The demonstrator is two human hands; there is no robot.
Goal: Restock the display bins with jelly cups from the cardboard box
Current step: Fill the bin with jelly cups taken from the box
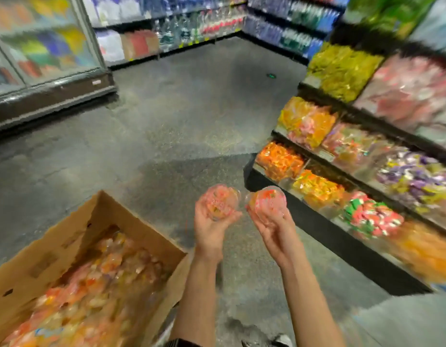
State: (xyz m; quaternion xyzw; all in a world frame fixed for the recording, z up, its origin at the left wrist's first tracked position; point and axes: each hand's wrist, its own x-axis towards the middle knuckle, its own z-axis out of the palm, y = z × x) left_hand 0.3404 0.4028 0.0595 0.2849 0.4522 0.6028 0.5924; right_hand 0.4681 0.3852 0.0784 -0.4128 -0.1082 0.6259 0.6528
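An open cardboard box (131,229) at the lower left holds several orange and pink jelly cups (91,284). My left hand (211,221), palm up, holds a clear jelly cup (220,200) with pink and orange contents. My right hand (273,221), also palm up, holds a second jelly cup (268,200). Both hands are raised over the floor between the box and the display bins (317,189) on the right. The view is blurred by motion.
The tiered display shelf (342,244) on the right carries bins of orange, yellow, green-red and purple sweets. A glass-door fridge (41,58) stands at the far left and drink shelves (191,28) line the back wall. Grey floor (166,121) lies between. My shoe (282,340) shows at the bottom.
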